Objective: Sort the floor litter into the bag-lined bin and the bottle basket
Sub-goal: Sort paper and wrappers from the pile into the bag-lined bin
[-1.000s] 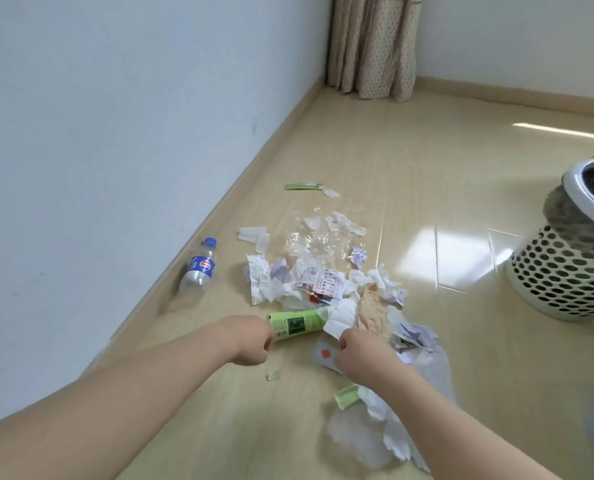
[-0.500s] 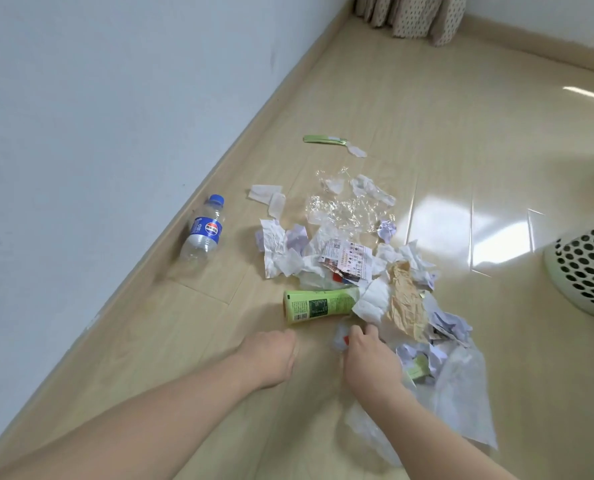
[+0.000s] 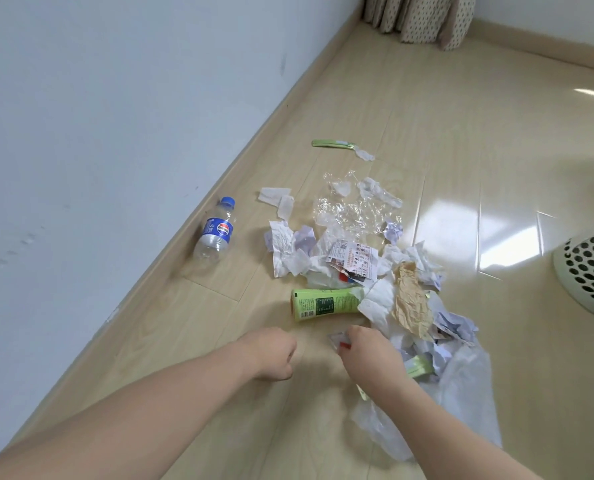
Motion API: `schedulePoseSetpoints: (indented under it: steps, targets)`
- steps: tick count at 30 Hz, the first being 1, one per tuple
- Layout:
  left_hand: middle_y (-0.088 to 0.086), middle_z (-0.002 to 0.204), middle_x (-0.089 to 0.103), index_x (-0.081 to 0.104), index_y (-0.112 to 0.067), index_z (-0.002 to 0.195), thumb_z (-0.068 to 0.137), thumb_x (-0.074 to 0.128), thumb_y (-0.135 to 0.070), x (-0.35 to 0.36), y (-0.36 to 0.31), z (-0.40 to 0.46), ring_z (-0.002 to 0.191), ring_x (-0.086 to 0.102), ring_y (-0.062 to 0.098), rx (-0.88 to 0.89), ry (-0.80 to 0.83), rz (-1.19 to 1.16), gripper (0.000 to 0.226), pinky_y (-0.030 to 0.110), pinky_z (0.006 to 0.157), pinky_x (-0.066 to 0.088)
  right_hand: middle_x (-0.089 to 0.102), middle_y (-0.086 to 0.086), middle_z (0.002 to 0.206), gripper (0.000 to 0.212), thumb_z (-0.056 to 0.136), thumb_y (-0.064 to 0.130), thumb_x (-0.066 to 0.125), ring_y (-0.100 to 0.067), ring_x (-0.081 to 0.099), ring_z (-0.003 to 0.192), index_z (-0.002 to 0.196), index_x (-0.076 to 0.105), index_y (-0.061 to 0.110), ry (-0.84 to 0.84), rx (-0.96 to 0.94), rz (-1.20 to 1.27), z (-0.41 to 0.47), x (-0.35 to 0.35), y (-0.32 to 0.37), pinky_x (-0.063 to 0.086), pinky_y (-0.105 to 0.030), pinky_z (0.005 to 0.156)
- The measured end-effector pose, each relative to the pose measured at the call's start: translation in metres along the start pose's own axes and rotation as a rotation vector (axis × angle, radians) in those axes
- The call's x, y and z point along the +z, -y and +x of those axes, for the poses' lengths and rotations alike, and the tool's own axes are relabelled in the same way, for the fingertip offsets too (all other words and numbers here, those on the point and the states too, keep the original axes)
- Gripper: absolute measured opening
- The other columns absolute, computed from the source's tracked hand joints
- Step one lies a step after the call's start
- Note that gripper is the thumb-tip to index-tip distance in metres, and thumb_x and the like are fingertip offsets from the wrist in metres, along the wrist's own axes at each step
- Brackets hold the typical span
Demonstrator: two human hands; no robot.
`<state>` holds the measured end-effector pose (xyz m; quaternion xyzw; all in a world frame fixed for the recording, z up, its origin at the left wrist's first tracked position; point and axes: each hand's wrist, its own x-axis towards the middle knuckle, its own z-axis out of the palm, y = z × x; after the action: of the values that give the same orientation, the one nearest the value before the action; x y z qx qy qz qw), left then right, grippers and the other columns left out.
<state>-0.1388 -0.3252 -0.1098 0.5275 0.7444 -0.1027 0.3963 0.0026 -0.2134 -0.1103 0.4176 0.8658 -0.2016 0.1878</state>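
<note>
Litter pile (image 3: 375,271) on floor (image 3: 461,140) btwn wall & perforated bin (image 3: 590,275). Right hand (image 3: 368,355) pinching small wrapper scrap (image 3: 337,339) at pile edge; left hand (image 3: 274,355) curled, empty. Advice: lift scrap clear w/o dragging tissues; take green tube (image 3: 326,302) & Pepsi bottle (image 3: 215,233) separately.

Both forearms bare, reaching forward and down from the lower edge of view, converging toward the middle. Left hand (image 3: 274,355) knuckles up, fingers curled under into a loose fist, nothing seen in its grasp. Right hand (image 3: 370,351) just beside it, apart, back of the hand up, fingers bent downward; fingertips hidden, so grasp cannot be told.
</note>
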Motion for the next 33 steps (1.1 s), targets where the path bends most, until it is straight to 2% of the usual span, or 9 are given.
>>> schedulePoseSetpoints:
  steps: [3,5,8,13,18,23,27,30,33]
  targets:
    - [0.005,0.079,0.071,0.057,-0.016,0.079,0.081,0.048,-0.009,-0.016,-0.004,-0.012,0.059,0.059,0.014,-0.056,-0.009,-0.297,0.011,0.020,0.053,0.042,0.060,-0.002,0.080,0.019,0.088,0.020,0.045,-0.022,0.054,0.071,0.069,0.044,0.016,0.046,-0.026,0.124,-0.012,-0.026,-0.001,0.038,-0.026,0.054]
    - [0.002,0.068,0.067,0.054,-0.014,0.078,0.080,0.045,-0.005,-0.035,-0.019,-0.019,0.051,0.057,0.011,-0.047,-0.042,-0.399,0.013,0.018,0.047,0.040,0.053,0.000,0.068,0.024,0.087,0.019,0.048,-0.017,0.048,0.060,0.064,0.043,0.015,0.066,-0.038,0.157,-0.027,-0.057,-0.011,0.032,-0.025,0.048]
    - [0.004,0.065,0.068,0.053,-0.012,0.080,0.079,0.043,0.001,-0.072,-0.065,-0.027,0.048,0.058,0.013,0.017,-0.104,-0.460,0.016,0.020,0.046,0.040,0.048,-0.001,0.066,0.022,0.088,0.024,0.052,-0.017,0.043,0.059,0.072,0.049,0.009,0.022,-0.029,0.238,-0.056,-0.108,-0.043,0.030,-0.025,0.048]
    - [0.002,0.065,0.067,0.060,-0.009,0.087,0.084,0.052,-0.005,-0.134,-0.190,-0.031,0.053,0.054,0.014,0.165,-0.258,-0.434,0.009,0.021,0.050,0.042,0.061,-0.007,0.078,0.017,0.090,0.017,0.051,-0.024,0.062,0.067,0.092,0.063,0.005,-0.056,0.068,0.506,-0.107,-0.195,-0.140,0.056,-0.032,0.062]
    - [0.005,0.067,0.066,0.062,-0.007,0.084,0.083,0.058,-0.007,-0.154,-0.336,-0.030,0.054,0.052,0.016,0.350,-0.306,-0.491,0.005,0.025,0.053,0.042,0.057,-0.013,0.065,0.014,0.097,0.006,0.044,-0.021,0.057,0.050,0.087,0.054,0.008,-0.316,0.251,0.813,-0.161,-0.247,-0.264,0.049,-0.025,0.044]
    - [0.001,0.063,0.067,0.057,-0.012,0.076,0.079,0.051,-0.004,-0.147,-0.476,-0.014,0.052,0.050,0.016,0.415,-0.274,-0.366,0.010,0.022,0.049,0.038,0.065,-0.026,0.093,0.014,0.094,0.002,0.050,-0.032,0.067,0.065,0.109,0.051,0.004,-0.310,0.434,1.040,-0.199,-0.241,-0.374,0.060,-0.036,0.054]
    - [0.004,0.071,0.070,0.060,-0.012,0.077,0.081,0.053,-0.007,-0.131,-0.550,0.003,0.056,0.055,0.014,0.433,-0.281,-0.345,0.010,0.021,0.048,0.041,0.058,-0.013,0.073,0.015,0.091,0.008,0.050,-0.036,0.066,0.078,0.078,0.055,0.006,-0.398,0.586,0.880,-0.217,-0.228,-0.439,0.058,-0.044,0.077]
    - [0.008,0.079,0.073,0.066,-0.007,0.086,0.083,0.052,-0.006,-0.108,-0.587,0.013,0.057,0.056,0.014,0.438,-0.217,-0.334,0.015,0.019,0.049,0.044,0.046,-0.006,0.066,0.021,0.091,0.013,0.046,-0.028,0.055,0.075,0.070,0.047,0.010,-0.415,0.657,0.751,-0.230,-0.214,-0.464,0.044,-0.028,0.063]
    - [0.010,0.088,0.074,0.067,-0.009,0.093,0.083,0.050,-0.002,-0.090,-0.602,0.021,0.066,0.062,0.021,0.423,-0.185,-0.291,0.021,0.029,0.060,0.051,0.045,-0.005,0.075,0.032,0.093,0.007,0.047,-0.023,0.046,0.085,0.063,0.037,0.014,-0.331,0.679,0.644,-0.235,-0.208,-0.471,0.038,-0.026,0.071]
